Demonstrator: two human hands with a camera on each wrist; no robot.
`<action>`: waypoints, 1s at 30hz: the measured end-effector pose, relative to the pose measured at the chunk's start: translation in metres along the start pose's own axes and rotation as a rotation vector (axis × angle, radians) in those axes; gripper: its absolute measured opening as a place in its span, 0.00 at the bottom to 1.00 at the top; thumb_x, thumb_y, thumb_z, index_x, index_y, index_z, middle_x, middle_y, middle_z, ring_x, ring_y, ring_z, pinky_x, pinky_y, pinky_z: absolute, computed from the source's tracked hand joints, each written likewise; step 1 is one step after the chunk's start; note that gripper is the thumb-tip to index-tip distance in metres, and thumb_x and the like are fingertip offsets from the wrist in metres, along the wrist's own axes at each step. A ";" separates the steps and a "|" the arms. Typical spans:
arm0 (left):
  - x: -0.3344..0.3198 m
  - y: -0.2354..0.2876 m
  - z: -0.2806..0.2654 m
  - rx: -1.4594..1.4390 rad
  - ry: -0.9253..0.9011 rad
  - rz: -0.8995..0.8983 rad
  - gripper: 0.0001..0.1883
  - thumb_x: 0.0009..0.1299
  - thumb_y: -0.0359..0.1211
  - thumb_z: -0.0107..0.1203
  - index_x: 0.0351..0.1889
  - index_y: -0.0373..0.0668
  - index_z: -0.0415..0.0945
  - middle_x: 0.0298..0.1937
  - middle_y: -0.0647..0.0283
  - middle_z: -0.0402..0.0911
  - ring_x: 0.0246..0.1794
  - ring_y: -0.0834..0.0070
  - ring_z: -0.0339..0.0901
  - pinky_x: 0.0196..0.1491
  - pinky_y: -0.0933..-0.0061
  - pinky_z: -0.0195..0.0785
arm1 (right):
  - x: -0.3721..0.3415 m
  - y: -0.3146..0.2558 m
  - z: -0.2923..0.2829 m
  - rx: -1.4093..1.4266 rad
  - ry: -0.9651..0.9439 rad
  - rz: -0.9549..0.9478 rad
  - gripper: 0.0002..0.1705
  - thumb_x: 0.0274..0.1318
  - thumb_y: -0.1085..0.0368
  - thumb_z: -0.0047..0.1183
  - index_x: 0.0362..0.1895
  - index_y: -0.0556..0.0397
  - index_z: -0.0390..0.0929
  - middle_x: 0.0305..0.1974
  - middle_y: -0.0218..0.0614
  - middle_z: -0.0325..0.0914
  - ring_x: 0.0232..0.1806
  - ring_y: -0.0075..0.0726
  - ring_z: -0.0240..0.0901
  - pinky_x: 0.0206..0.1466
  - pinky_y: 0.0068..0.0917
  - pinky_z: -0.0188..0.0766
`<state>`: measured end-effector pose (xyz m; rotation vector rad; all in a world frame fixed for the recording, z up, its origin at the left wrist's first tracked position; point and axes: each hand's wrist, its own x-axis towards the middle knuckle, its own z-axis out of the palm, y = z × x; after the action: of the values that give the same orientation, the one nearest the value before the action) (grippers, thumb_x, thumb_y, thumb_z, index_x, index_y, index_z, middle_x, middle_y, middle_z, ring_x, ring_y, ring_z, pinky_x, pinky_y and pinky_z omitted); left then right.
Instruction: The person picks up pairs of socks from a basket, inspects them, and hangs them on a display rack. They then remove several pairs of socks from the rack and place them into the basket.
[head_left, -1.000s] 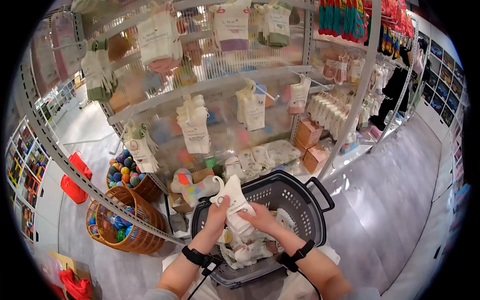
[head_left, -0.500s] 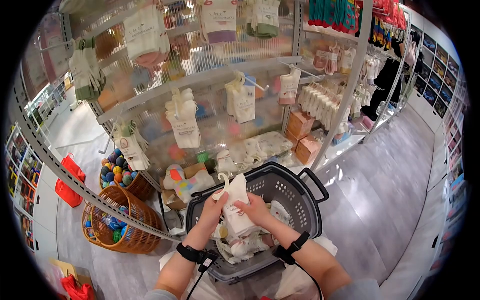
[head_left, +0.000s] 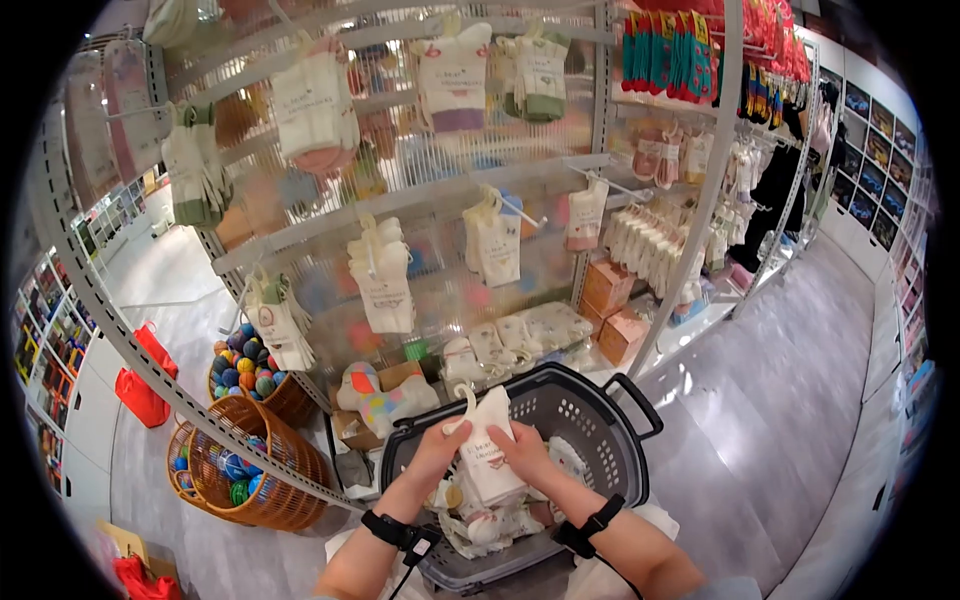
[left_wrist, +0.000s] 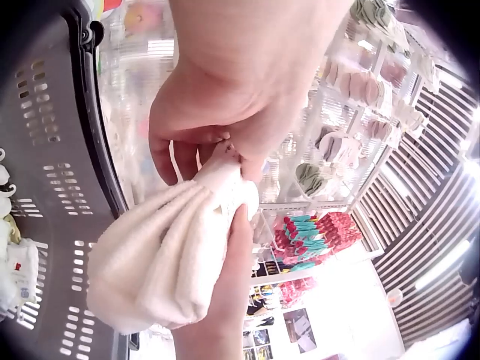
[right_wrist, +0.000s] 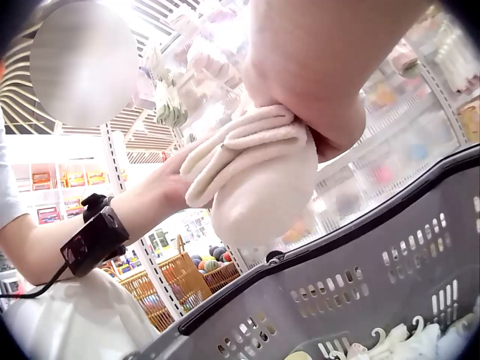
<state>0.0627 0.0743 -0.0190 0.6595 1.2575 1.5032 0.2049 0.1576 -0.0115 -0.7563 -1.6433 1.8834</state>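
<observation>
A white sock bundle (head_left: 490,460) with a printed front and a white hook is held over a grey shopping basket (head_left: 620,440). The left hand (head_left: 438,452) grips its left side near the hook, and the right hand (head_left: 522,452) pinches its right side with the thumb on the front. In the left wrist view, the folded layers of the bundle (left_wrist: 161,255) hang below the left hand (left_wrist: 217,112). The right wrist view shows the right hand (right_wrist: 322,112) on the same bundle (right_wrist: 262,187). Packed white items (head_left: 490,525) lie inside the basket.
A rack with hanging socks (head_left: 385,290) stands in front. At the left are wicker baskets (head_left: 250,470) of colourful balls and a red bag (head_left: 143,395). A patterned plush toy (head_left: 385,400) sits behind the shopping basket; grey floor (head_left: 740,420) runs along the right.
Both hands keep hold of the sock bundle, which now stands more upright than a second ago. The head view has shifted, so the rack and basket sit lower than half a second ago.
</observation>
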 end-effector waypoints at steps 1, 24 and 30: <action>-0.003 0.004 0.005 -0.008 0.017 0.000 0.16 0.68 0.36 0.47 0.49 0.35 0.70 0.38 0.69 0.75 0.36 0.85 0.70 0.40 0.81 0.63 | 0.001 0.003 0.000 -0.002 0.012 -0.018 0.15 0.56 0.61 0.49 0.35 0.63 0.74 0.27 0.31 0.76 0.25 0.17 0.69 0.26 0.18 0.67; 0.015 -0.032 0.004 0.167 0.014 0.059 0.17 0.62 0.39 0.56 0.45 0.38 0.73 0.38 0.68 0.77 0.37 0.86 0.71 0.40 0.83 0.64 | 0.014 0.027 -0.012 -0.169 0.344 -0.254 0.10 0.55 0.65 0.48 0.30 0.62 0.74 0.22 0.29 0.73 0.23 0.16 0.65 0.25 0.18 0.63; 0.005 -0.019 0.010 0.265 0.014 0.085 0.16 0.63 0.37 0.56 0.45 0.38 0.73 0.38 0.67 0.78 0.37 0.86 0.72 0.40 0.84 0.64 | 0.013 0.022 -0.011 0.061 0.266 -0.194 0.11 0.58 0.65 0.45 0.37 0.61 0.71 0.30 0.33 0.74 0.28 0.20 0.68 0.33 0.18 0.66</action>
<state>0.0766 0.0815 -0.0345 0.8856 1.4706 1.4231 0.2025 0.1715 -0.0353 -0.7563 -1.4321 1.6142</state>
